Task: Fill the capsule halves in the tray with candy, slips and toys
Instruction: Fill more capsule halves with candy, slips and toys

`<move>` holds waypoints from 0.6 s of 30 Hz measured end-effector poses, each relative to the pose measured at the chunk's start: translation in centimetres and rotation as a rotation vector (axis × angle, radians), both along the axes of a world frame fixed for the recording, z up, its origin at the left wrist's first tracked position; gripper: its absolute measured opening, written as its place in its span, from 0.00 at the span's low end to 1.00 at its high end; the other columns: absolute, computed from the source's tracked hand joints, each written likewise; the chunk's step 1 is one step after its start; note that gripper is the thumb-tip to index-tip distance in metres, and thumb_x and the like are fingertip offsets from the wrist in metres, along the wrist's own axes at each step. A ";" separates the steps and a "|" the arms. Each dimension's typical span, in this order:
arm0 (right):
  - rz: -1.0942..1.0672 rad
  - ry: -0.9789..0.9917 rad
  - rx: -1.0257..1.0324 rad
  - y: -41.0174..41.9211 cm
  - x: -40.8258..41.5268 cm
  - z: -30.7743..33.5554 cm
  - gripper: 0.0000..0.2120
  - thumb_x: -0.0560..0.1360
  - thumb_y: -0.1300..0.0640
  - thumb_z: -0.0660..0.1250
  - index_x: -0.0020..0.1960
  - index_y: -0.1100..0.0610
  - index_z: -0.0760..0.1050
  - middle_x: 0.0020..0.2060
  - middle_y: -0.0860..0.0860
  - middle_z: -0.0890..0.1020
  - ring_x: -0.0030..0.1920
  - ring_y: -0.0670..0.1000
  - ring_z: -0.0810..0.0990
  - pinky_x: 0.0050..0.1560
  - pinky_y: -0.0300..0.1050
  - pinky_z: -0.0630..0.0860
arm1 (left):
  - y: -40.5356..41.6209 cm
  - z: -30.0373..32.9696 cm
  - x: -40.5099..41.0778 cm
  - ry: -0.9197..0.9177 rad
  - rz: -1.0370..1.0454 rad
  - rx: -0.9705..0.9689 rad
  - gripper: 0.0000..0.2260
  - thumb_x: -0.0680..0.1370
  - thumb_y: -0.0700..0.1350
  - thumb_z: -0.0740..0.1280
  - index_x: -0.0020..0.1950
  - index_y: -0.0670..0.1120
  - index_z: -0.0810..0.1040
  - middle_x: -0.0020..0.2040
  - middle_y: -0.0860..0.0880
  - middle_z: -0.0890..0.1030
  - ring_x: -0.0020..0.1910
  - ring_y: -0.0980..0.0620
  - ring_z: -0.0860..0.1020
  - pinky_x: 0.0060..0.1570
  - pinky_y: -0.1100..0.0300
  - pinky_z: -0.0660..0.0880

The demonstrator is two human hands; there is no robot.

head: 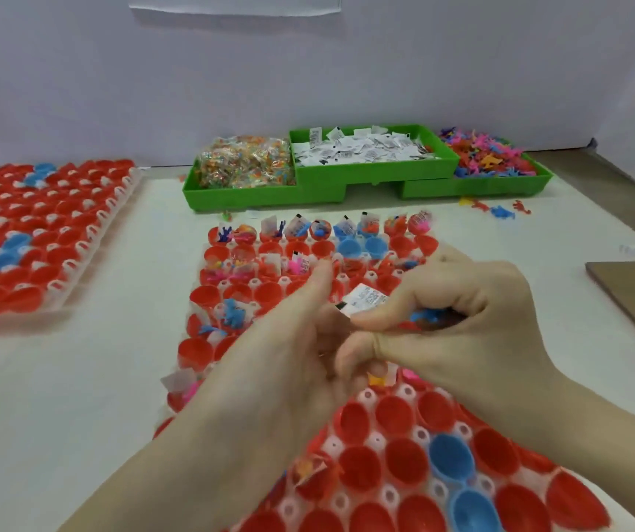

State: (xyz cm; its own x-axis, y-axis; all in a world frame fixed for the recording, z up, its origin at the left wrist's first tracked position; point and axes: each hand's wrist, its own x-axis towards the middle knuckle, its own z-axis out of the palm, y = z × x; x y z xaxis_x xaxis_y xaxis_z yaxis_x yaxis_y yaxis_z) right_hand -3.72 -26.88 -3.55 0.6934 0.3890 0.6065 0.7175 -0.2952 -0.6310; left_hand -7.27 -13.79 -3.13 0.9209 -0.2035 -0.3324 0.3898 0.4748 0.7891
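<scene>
Pinching paper slip (pixel 364 301) | right hand (pixel 461 312) | round plastic capsule halves (pixel 404 466)

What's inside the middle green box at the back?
The middle green box is full of small white paper slips with black print, piled loosely up to its rim. Whatever lies beneath the pile, and the box's floor, is covered, so it cannot be seen.

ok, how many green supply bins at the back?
3: candy bin on the left, slip bin in the middle, raised, toy bin on the right. None looks hidden.
</scene>
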 end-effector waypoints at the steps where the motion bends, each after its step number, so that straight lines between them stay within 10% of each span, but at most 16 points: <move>1: 0.008 0.012 -0.006 -0.3 -0.4 -0.1 0.09 0.57 0.52 0.77 0.33 0.46 0.78 0.25 0.49 0.78 0.27 0.47 0.70 0.34 0.34 0.66 | -0.3 0.0 -0.4 -0.033 0.005 0.034 0.21 0.63 0.53 0.63 0.38 0.35 0.81 0.25 0.45 0.75 0.23 0.54 0.74 0.27 0.65 0.73; 5: 0.123 0.033 -0.050 -1.4 -2.1 0.5 0.09 0.60 0.48 0.74 0.39 0.49 0.81 0.29 0.44 0.79 0.26 0.42 0.70 0.30 0.33 0.66 | -0.6 -0.8 -2.2 -0.205 -0.040 0.148 0.06 0.69 0.45 0.72 0.36 0.43 0.85 0.34 0.45 0.82 0.34 0.52 0.81 0.37 0.64 0.79; 11: 0.341 0.430 0.023 -3.2 -4.5 0.6 0.18 0.69 0.35 0.63 0.51 0.44 0.80 0.22 0.47 0.70 0.24 0.49 0.65 0.26 0.32 0.66 | -0.5 -1.3 -4.0 -0.307 0.073 0.386 0.12 0.66 0.53 0.63 0.39 0.51 0.85 0.34 0.49 0.83 0.34 0.57 0.80 0.37 0.66 0.76; 12: 0.278 0.509 0.026 -4.3 -6.0 1.2 0.50 0.34 0.28 0.51 0.50 0.45 0.81 0.20 0.48 0.67 0.22 0.47 0.64 0.27 0.30 0.67 | -0.5 -1.3 -4.3 -0.326 0.088 0.434 0.12 0.66 0.54 0.63 0.39 0.53 0.85 0.35 0.50 0.83 0.34 0.57 0.80 0.38 0.65 0.76; 13: 0.321 0.555 -0.014 -4.8 -6.5 0.7 0.34 0.63 0.73 0.46 0.51 0.47 0.80 0.19 0.48 0.66 0.22 0.46 0.65 0.28 0.30 0.69 | -0.6 -1.4 -4.5 -0.356 0.103 0.486 0.11 0.65 0.56 0.63 0.39 0.57 0.84 0.35 0.52 0.84 0.34 0.58 0.80 0.39 0.65 0.75; 14: 0.261 0.579 0.054 -4.6 -6.7 0.8 0.12 0.70 0.53 0.65 0.53 0.46 0.78 0.20 0.48 0.67 0.24 0.46 0.67 0.30 0.31 0.70 | -0.7 -1.4 -4.8 -0.384 0.116 0.532 0.11 0.64 0.57 0.63 0.39 0.59 0.84 0.35 0.53 0.84 0.34 0.60 0.80 0.39 0.66 0.74; 18: 0.092 0.512 0.212 -3.9 -6.4 0.2 0.11 0.72 0.53 0.69 0.53 0.43 0.79 0.33 0.47 0.79 0.34 0.42 0.78 0.42 0.29 0.74 | -1.6 -1.0 -5.9 -0.426 0.185 0.566 0.12 0.65 0.54 0.65 0.42 0.54 0.84 0.34 0.54 0.84 0.33 0.62 0.81 0.34 0.75 0.72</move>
